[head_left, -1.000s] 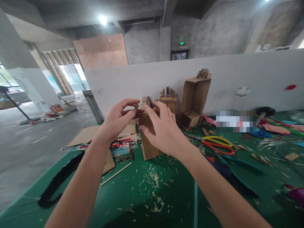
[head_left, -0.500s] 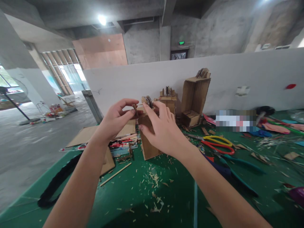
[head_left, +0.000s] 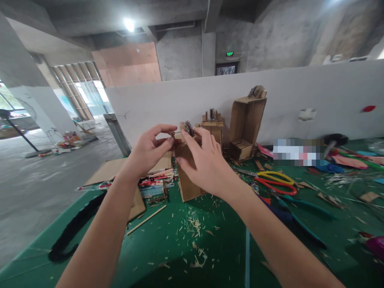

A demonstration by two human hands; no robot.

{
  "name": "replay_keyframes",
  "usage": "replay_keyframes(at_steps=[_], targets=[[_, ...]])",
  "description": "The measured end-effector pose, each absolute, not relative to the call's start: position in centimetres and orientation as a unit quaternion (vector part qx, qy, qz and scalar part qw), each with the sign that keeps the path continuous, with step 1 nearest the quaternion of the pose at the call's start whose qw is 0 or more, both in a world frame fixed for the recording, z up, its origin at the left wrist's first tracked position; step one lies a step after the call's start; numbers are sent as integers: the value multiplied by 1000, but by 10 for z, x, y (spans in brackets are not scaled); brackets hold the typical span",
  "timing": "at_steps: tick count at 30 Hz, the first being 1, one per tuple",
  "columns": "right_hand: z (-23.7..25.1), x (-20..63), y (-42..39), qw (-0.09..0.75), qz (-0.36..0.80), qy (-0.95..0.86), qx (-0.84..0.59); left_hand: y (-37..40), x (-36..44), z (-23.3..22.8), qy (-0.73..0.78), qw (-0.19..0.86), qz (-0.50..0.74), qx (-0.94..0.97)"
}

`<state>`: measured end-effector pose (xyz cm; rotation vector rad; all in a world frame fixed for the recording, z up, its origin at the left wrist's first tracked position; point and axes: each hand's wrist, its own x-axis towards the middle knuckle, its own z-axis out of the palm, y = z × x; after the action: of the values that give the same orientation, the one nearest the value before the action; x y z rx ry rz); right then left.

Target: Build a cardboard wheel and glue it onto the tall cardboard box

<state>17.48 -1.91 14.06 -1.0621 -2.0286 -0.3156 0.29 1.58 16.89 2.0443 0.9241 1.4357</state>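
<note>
A cardboard box (head_left: pixel 189 180) stands upright on the green table in front of me. On its top sits a stack of round cardboard discs (head_left: pixel 187 127), with a thin stick reaching out to the left. My left hand (head_left: pixel 154 146) pinches a small cardboard piece (head_left: pixel 173 137) between thumb and fingers at the stick's end, by the box's top left edge. My right hand (head_left: pixel 204 162) steadies the box, thumb against its front and index finger at the discs; its other fingertips are partly hidden behind the top.
Behind stand a taller open cardboard box (head_left: pixel 247 124) and a smaller one (head_left: pixel 215 130), both topped with discs. Scissors (head_left: pixel 276 182) and teal-handled pliers (head_left: pixel 303 222) lie right. A wooden stick (head_left: pixel 146 220), shavings and a black strap (head_left: pixel 75 232) lie nearer and left.
My left hand has shifted slightly to the right, bringing the small cardboard piece closer to the box and discs. My right hand stays nearly where it was.
</note>
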Motion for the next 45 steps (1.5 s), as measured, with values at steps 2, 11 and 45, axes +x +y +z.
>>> replay_keyframes(at_steps=[2, 11, 45], targets=[[141, 175, -19, 404, -122, -803, -420, 15, 3, 169, 332, 251, 528, 740], [141, 174, -19, 415, -105, -803, -414, 14, 3, 169, 332, 269, 530, 733], [141, 173, -22, 406, -118, -804, -419, 20, 0, 163, 318, 302, 543, 716]])
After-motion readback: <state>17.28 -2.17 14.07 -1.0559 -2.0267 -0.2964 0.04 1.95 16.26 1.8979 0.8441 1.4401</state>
